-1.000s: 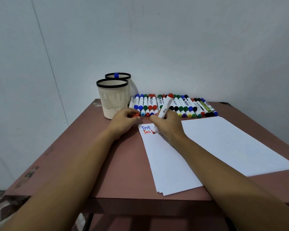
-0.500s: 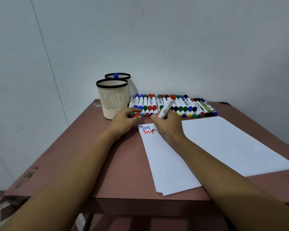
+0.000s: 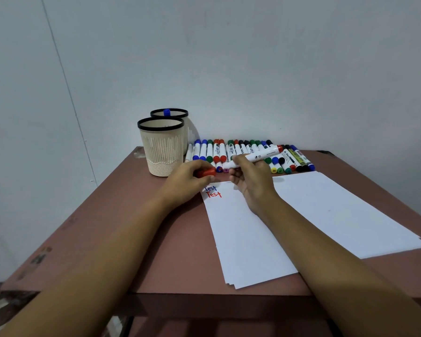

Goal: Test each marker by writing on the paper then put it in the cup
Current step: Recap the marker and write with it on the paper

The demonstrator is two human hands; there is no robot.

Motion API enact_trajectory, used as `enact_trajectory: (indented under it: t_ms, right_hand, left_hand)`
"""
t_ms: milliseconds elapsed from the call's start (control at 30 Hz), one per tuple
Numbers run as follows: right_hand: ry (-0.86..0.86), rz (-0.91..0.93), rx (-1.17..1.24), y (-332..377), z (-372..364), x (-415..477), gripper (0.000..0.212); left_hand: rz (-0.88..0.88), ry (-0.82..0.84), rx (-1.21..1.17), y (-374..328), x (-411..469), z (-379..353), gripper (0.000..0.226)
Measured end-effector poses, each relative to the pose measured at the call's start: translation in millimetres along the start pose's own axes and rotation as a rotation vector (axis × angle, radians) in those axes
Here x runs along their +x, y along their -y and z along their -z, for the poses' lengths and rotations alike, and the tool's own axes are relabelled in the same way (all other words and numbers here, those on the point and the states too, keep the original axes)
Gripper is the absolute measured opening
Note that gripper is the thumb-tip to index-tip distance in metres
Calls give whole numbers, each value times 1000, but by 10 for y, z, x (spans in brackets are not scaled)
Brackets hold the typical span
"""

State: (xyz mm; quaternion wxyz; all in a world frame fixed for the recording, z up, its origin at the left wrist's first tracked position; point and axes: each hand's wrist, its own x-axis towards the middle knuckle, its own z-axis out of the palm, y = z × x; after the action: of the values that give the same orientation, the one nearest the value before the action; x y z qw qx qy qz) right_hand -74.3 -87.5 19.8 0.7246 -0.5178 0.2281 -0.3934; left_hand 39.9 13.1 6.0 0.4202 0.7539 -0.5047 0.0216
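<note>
marker (image 3: 256, 156) in right hand (image 3: 251, 184) | red cap (image 3: 206, 172) in left hand (image 3: 184, 182)

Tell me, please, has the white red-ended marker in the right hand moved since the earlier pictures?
Yes: the white red-ended marker has lifted off the white paper sheet and tipped from steep to nearly level.
</note>
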Motion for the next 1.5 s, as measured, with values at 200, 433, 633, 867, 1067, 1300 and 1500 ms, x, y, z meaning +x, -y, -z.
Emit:
enact_trajectory:
  t_ms: [200, 433, 633, 867, 1067, 1300, 1500]
  right_hand:
    - [108, -4, -17, -19, -14, -11, 6]
    - [174, -51, -109, -38, 15, 10, 18]
    - [245, -94, -11, -30, 19, 2, 14]
    - [296, -80, -31, -27, 42, 2, 13]
    - [285, -61, 38, 37, 4, -4, 22]
    - [112, -76, 140, 119, 65, -30, 42]
    - [102, 6, -126, 55, 87, -7, 52]
  left_hand:
    - [-44, -13, -151, -63, -34, -8, 27]
    - [-44, -17, -145, -136, -44, -14, 21]
    - [2, -19, -277, -163, -47, -58, 22]
    - [56, 24, -406, -231, -82, -31, 17]
    - [289, -37, -938, -372, -65, -3, 9]
    - [145, -192, -567, -559, 16, 335, 10]
    - [41, -295, -303, -756, 435, 932, 8]
